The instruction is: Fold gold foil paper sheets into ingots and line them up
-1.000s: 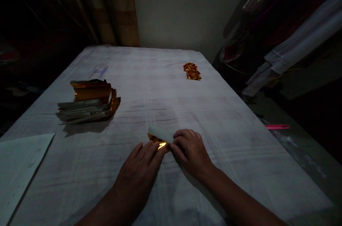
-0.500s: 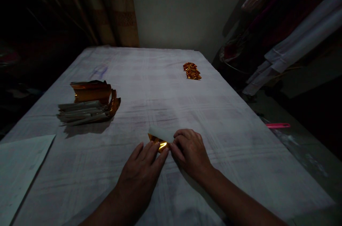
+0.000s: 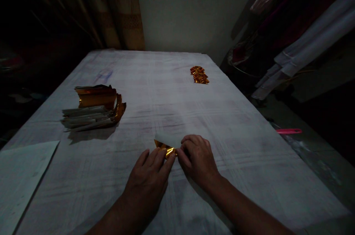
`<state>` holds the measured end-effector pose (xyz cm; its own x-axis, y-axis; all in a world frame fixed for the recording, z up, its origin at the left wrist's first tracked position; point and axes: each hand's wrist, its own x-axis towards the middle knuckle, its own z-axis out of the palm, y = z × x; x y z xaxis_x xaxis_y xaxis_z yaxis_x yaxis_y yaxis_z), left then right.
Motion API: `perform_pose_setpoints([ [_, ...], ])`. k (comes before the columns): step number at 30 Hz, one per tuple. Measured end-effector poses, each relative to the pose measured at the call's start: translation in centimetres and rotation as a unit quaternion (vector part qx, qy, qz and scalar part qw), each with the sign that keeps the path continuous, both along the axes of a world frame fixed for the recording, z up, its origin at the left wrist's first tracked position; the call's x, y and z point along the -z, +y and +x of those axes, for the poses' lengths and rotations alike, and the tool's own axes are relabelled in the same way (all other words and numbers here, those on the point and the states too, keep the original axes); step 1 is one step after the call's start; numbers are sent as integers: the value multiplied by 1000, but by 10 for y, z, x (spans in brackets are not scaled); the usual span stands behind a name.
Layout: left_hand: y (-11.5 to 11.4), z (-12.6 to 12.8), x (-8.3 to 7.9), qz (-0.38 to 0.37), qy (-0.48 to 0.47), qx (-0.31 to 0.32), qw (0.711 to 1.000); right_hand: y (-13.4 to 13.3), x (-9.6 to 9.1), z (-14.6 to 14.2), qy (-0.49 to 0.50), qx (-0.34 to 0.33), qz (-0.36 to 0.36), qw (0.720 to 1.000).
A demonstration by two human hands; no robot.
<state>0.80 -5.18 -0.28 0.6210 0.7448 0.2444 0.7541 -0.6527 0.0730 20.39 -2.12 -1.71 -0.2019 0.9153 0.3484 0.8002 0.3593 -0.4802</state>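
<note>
Foil sheet (image 3: 168,142) on table (image 3: 155,98), between hands. Left hand (image 3: 146,174), fingers narrow, holds gold edge down; right hand (image 3: 197,158) pinches right end, likely so crease doesn't spring. Sheet stack (image 3: 88,116) left, foil pieces (image 3: 199,75) far right, probably for elbow room.

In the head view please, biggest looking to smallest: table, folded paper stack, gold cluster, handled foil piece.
1. Table
2. Folded paper stack
Unsure: gold cluster, foil piece; the latter is nearer, partly covered.
</note>
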Motion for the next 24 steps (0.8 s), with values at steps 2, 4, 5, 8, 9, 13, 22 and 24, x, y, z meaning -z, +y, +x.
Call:
perform_pose_setpoints([
  [2,0,0,1,-3,4,-1,1000,0,0,-1,-4,4,-3,1000],
  [4,0,-1,1,-6,8,-1,1000,0,0,-1,-7,8,-6,1000],
  [5,0,0,1,-7,10,-1,1000,0,0,-2,-8,9,-7,1000],
  [8,0,0,0,-12,14,1,1000,0,0,-2,-7,10,-6,1000],
  [9,0,0,0,-13,15,0,1000,0,0,-2,-8,10,-6,1000],
  [13,0,1,-1,-14,13,-3,1000,-1,0,-2,-8,11,-5,1000],
  [22,2,4,-5,-37,13,-9,999,0,-2,-3,-17,12,-21,1000],
  [24,1,5,-4,-48,10,-13,999,0,-2,-2,-17,10,-23,1000],
])
